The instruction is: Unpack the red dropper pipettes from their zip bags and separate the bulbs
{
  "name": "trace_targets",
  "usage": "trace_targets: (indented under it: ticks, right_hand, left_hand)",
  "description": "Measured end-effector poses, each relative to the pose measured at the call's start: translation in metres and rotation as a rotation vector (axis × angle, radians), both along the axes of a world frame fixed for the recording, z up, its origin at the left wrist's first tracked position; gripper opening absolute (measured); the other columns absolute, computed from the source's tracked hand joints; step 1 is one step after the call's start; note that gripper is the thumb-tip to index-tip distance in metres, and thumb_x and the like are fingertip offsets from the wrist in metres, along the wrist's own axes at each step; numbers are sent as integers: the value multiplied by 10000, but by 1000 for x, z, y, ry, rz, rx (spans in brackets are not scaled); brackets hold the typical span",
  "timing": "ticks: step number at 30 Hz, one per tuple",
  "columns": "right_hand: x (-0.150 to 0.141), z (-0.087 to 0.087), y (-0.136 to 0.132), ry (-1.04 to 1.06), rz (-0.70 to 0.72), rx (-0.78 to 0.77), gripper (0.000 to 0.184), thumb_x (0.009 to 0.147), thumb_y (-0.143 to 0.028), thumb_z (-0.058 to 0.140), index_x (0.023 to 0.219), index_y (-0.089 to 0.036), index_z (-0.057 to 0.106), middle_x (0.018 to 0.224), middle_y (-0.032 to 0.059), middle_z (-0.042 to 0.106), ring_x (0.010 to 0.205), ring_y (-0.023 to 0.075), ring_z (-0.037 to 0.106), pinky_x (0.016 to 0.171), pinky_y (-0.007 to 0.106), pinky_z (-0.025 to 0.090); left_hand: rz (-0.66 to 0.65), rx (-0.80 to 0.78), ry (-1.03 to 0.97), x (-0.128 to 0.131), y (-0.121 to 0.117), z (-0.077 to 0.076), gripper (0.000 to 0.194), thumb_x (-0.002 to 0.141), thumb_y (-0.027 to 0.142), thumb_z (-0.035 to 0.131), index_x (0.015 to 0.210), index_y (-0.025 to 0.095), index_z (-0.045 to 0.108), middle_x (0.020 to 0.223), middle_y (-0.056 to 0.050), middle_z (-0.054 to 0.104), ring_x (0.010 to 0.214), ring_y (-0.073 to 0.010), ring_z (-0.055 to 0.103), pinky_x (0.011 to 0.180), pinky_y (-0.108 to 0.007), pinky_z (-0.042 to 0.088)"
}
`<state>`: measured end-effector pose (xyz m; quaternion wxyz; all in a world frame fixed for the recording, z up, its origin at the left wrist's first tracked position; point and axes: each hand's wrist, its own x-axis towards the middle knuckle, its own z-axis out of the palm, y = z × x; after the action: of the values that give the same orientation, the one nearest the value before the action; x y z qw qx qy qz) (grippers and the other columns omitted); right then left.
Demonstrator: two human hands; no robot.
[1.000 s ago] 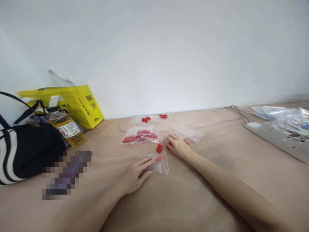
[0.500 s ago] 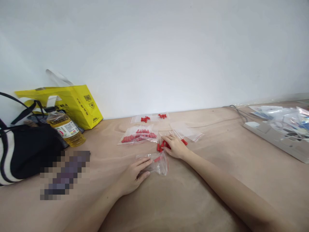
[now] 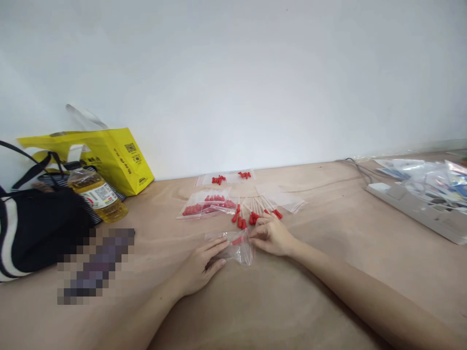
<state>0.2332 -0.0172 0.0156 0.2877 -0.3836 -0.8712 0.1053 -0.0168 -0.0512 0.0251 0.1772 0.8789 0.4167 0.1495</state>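
Left hand (image 3: 206, 260) and right hand (image 3: 273, 236) on either side of a clear bag (image 3: 243, 253).
On my feed, a tilted bottle (image 3: 98, 194) is at far left; then my left hand, thumb and fingers apart, its fingertips on the clear bag, which lies on the wooden table (image 3: 310, 301) with something red inside. Just beyond the bag, red-tipped sticks (image 3: 242, 223) fan out. My right hand's bent fingers meet the bag's right edge; whether they grip it, I can't tell. Farther right lies a white power strip (image 3: 416, 211).
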Motion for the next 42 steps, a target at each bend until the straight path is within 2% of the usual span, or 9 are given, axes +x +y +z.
trace_targets:
  ticks: [4,11,15,21,27,31,35,40,42]
  right_hand:
    - [-14,-1,-6,-112,-84,-29,200,740,-371,575,898,-276,651,715,17,565,755,170,458,690,318,262]
    - [-28,-3,-7,-82,-181,-83,138,723,-332,600,768,-201,607,797,29,570,826,185,462,724,333,272]
    - [-18,-1,-9,185,-69,-103,98,734,-266,573,775,-179,552,822,35,583,818,172,498,734,325,338]
    - [26,10,2,731,-12,-491,220,698,-364,599,719,-179,482,603,-15,562,509,100,510,503,240,404]
    - [56,10,24,998,-277,-236,241,624,-354,665,692,-198,493,623,-11,592,558,122,567,545,260,451]
    - [48,-10,26,839,-344,-74,154,689,-329,595,725,-201,517,630,2,591,582,135,568,567,274,455]
    - [39,-21,20,504,-285,28,86,729,-284,538,725,-198,540,719,28,612,651,144,562,605,275,444]
    - [33,-8,7,101,-234,188,85,727,-221,520,770,-197,589,756,38,599,750,172,515,703,316,389]
    - [28,-1,-1,-3,-163,241,213,708,-202,529,910,-205,596,868,52,597,815,185,501,739,333,366]
  left_hand:
    - [-7,2,20,1,1,0,400,843,342,406,1238,282,421,1302,-26,435,1199,-199,387,994,-420,327]
    - [-23,5,61,1,0,-1,419,852,331,388,1268,280,371,1324,-22,406,1223,-195,351,1011,-429,295]
    - [-9,9,71,1,-1,1,429,850,341,391,1271,266,362,1312,-32,423,1208,-196,372,1004,-423,308]
    - [13,-6,68,1,-1,3,424,841,340,407,1256,259,382,1310,-35,426,1204,-204,376,999,-419,318]
    - [15,-9,67,1,0,2,411,841,344,398,1242,258,403,1304,-32,433,1205,-199,375,1004,-413,313]
    - [12,-14,70,1,0,2,414,839,342,397,1243,250,406,1305,-32,432,1207,-198,372,1007,-411,311]
    - [13,-12,64,1,1,0,411,841,347,391,1239,248,418,1304,-31,433,1213,-196,367,1006,-405,314]
    - [11,-13,79,1,1,0,411,854,351,364,1243,231,420,1306,-34,429,1224,-191,351,1018,-408,294]
    - [14,-14,90,1,1,1,400,871,338,322,1249,242,411,1309,-21,426,1227,-184,345,1026,-413,278]
